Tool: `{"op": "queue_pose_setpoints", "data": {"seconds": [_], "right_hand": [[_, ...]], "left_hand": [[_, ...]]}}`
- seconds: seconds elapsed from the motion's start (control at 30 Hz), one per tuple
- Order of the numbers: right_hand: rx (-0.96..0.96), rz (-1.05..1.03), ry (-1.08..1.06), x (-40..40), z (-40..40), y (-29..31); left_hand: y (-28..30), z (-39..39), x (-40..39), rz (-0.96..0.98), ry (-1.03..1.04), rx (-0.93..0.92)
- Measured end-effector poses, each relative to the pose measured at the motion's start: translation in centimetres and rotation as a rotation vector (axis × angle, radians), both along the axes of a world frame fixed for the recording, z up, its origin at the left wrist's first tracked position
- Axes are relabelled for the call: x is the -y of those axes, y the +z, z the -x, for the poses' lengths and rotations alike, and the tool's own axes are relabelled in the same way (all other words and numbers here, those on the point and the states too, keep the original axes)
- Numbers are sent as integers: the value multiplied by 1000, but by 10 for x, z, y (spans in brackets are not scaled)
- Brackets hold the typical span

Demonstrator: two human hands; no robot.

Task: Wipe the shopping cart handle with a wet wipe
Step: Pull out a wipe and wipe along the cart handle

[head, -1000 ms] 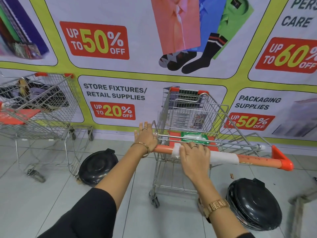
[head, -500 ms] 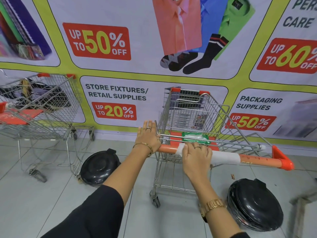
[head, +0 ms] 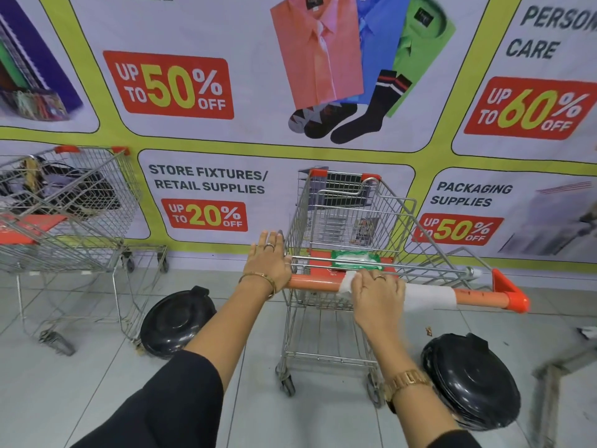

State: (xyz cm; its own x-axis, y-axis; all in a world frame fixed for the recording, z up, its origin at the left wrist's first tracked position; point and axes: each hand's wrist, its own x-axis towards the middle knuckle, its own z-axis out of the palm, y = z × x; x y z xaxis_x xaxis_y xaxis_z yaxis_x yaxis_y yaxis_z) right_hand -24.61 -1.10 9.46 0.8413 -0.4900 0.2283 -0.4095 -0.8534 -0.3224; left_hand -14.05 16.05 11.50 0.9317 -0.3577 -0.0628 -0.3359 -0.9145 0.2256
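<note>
A steel shopping cart stands in front of me with its orange handle running left to right. My right hand lies palm down on the middle of the handle, pressing a white wet wipe against it; only the wipe's left edge shows. My left hand holds the handle's left end, palm over it and fingers pointing forward. A white band wraps the handle just right of my right hand. A green wipe pack rests on the red child-seat flap behind the handle.
A second cart holding bags stands at the left by the poster wall. Two black round lids lie on the tiled floor, one at the left and one at the right of my cart. A grey frame is at the far right.
My right hand and the wipe have slid a little to the right along the handle. My left hand stays on the handle's left end.
</note>
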Motion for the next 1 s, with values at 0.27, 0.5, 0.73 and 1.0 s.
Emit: {"op": "queue_pose_setpoints", "data": {"seconds": [0.27, 0.5, 0.73, 1.0], "right_hand": [[3, 39, 270, -30, -3, 5], [16, -17, -15, 27, 11, 4], [4, 51, 322, -5, 9, 7], [47, -64, 192, 54, 26, 11]], "left_hand": [[1, 3, -1, -34, -23, 21], [4, 11, 9, -80, -24, 39], [4, 10, 4, -93, -40, 32], [15, 16, 17, -144, -1, 3]]}}
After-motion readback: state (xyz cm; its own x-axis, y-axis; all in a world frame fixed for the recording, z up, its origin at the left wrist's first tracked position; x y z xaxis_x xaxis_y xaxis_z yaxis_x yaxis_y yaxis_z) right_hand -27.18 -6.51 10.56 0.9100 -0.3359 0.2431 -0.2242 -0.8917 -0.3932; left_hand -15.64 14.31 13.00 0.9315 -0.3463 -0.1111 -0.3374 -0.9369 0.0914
